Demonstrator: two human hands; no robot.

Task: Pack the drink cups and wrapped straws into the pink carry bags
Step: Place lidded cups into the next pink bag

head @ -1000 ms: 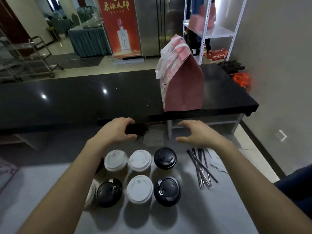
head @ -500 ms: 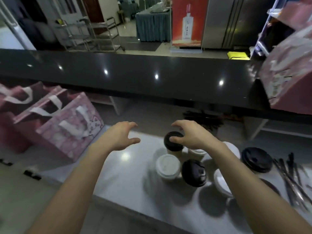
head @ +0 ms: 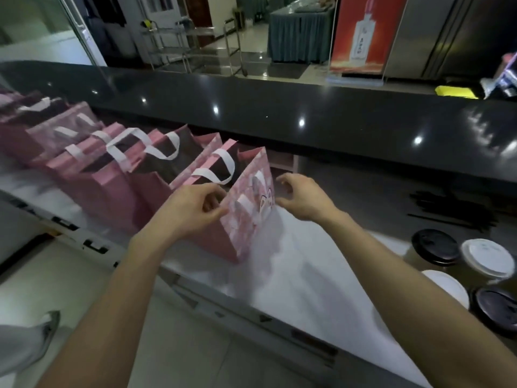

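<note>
My left hand [head: 193, 211] pinches the top edge of the nearest pink carry bag [head: 246, 217], thumb on one side and fingers curled on the other. My right hand [head: 302, 197] is just beside the bag's other side, fingers bent and apart, holding nothing. The bag stands on the white worktop [head: 293, 264] in the middle of the frame, at the end of a row of more pink bags [head: 112, 169] that runs to the upper left.

I think the bag is paper. It should be light and a bit stiff, but it can bend and crease if I squeeze hard. The top edge or the white handles [head: 221, 166] look like the best places to hold it.

The drink cups [head: 458, 264] sit at the right edge, with black and white lids. They may be full, so I would hold each around its side and keep it upright. The wrapped straws [head: 453, 208] lie behind them, thin and light, easy to pinch.
</note>
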